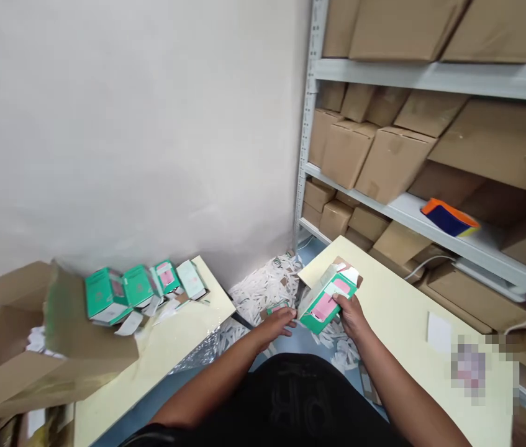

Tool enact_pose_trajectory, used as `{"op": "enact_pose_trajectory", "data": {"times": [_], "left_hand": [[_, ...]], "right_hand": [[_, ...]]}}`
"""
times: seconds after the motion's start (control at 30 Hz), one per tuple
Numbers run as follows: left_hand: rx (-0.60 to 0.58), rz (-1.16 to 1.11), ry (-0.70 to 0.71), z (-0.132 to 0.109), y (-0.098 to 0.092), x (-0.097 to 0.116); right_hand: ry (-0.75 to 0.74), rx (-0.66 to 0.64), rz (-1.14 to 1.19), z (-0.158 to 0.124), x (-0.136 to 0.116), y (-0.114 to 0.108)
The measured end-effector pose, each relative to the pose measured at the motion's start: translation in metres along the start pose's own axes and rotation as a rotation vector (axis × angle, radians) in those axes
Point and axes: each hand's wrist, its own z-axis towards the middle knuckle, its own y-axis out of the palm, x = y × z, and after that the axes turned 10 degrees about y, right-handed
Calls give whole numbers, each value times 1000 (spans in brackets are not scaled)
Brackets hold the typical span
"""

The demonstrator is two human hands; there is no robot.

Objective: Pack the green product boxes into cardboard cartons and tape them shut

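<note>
A small green, white and pink carton (328, 301) is tilted in my right hand (353, 318), whose thumb presses on its printed front. The carton's brown top flaps stand open at the upper end. Just left of its lower edge is my left hand (276, 328), fingers stretched out and slightly bent, with nothing seen in them. Whether its fingertips touch the carton is hard to tell. Below the hands, white paper strips (263, 288) cover the floor, and another green-and-pink carton (277, 307) lies among them.
Several green cartons (104, 297) stand on the left table (169, 338) beside a large open cardboard box (90, 323). The right table (397, 304) holds a white paper (438, 332). Metal shelving (430, 74) with brown boxes (395, 158) lines the right side; a plain wall rises ahead.
</note>
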Motion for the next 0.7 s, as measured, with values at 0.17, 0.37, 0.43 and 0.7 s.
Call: {"op": "enact_pose_trajectory", "data": {"times": [0.17,0.37,0.43,0.7], "left_hand": [[18,451,69,40,42,3],[-130,796,520,93,91,70],[-189,873,611,123,110,92],[-568,1202,414,240,162,96]], "right_hand": [[-121,230,-371,19,5,-85],[-87,325,-569,27,25,-123],[-73,330,-556,29,32,-126],[-25,446,-598,49,44,-128]]}}
